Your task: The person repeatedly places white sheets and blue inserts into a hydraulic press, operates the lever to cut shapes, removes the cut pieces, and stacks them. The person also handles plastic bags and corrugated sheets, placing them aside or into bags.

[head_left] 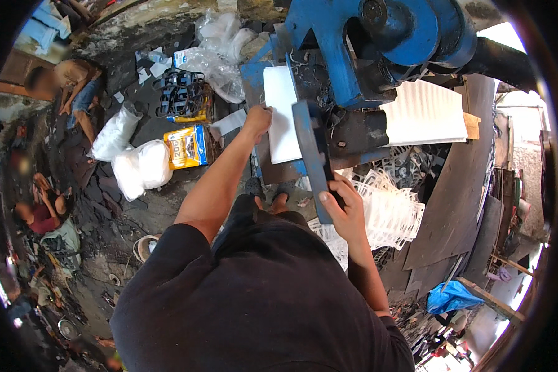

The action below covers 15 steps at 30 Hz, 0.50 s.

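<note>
Nearest my viewpoint is a dark shirt (260, 291). Past it, I have the right hand (343, 204) gripping the near end of a long blue-black bar (314, 164), its thumb against the face. White perforated offcuts (394, 217) lie beside that hand. The left hand (260, 121) is at the left edge of a white rectangular sheet (281, 118), its fingers curled; I can't tell whether they pinch it. The sheet lies on the work surface just left of the bar. Beyond stands a blue press (409, 37); farther left, I see a seated person (77, 80).
</note>
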### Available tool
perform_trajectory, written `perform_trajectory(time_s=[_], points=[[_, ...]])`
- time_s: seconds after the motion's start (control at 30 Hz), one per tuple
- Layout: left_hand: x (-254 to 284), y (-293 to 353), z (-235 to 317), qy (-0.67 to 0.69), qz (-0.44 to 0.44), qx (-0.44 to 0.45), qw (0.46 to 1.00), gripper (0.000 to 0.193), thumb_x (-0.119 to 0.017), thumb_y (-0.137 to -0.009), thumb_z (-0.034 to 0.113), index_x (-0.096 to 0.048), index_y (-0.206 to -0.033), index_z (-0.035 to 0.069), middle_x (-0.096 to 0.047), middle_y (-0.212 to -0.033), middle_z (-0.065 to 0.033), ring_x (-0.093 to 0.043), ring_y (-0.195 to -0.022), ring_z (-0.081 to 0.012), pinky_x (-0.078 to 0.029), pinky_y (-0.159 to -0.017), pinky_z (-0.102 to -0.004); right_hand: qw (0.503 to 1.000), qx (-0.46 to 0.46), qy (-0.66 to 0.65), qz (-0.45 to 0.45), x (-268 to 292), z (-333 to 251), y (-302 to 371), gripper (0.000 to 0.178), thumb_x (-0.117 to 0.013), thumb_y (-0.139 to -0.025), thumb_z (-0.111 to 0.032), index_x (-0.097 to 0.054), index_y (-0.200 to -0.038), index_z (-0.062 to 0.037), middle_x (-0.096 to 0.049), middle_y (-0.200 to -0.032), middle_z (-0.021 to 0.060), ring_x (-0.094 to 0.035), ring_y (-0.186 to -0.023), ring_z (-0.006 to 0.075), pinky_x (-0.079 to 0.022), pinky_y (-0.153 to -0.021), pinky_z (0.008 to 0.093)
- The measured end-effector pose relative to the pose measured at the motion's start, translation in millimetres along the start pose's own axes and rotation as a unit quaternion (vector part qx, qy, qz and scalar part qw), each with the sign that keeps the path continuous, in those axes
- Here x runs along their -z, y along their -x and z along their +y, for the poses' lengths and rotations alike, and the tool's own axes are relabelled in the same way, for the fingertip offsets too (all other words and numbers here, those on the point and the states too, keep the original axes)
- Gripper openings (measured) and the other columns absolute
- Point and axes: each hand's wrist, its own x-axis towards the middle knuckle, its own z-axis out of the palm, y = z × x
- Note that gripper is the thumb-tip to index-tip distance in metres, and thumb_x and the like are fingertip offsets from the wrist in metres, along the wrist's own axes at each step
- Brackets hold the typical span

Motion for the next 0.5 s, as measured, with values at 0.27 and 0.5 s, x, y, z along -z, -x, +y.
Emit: perform_trajectory(time_s=[0.27, 0.5], points=[[13.7, 13.4, -20.1, 0.209, -0.112, -0.009, 0.972, 0.013, -0.059, -0.092, 0.011, -0.061, -0.103, 0.003, -0.063, -0.088, -0.0052, -0.061, -0.081, -0.0190, -0.050, -0.072, -0.0390, 0.995, 0.062, 0.054, 0.048, -101.7, 54.7, -84.7, 0.026, -0.070, -0.087, -0.023, -0.065, -0.099, 0.0002, -0.061, -0.117, 0.0282, -0.063, -0.102, 0.0421, -0.053, -0.084, 0.0414], [15.9, 21.0, -31.8, 0.263, -0.087, 0.021, 0.961, 0.020, -0.064, -0.094, 0.012, -0.064, -0.108, -0.002, -0.069, -0.097, -0.0101, -0.067, -0.079, -0.0205, -0.056, -0.073, -0.0352, 0.950, 0.037, 0.290, 0.106, -141.5, 98.2, -98.1, 0.029, -0.060, -0.092, -0.032, -0.060, -0.106, -0.0058, -0.050, -0.135, 0.0282, -0.061, -0.107, 0.0439, -0.057, -0.081, 0.0480]])
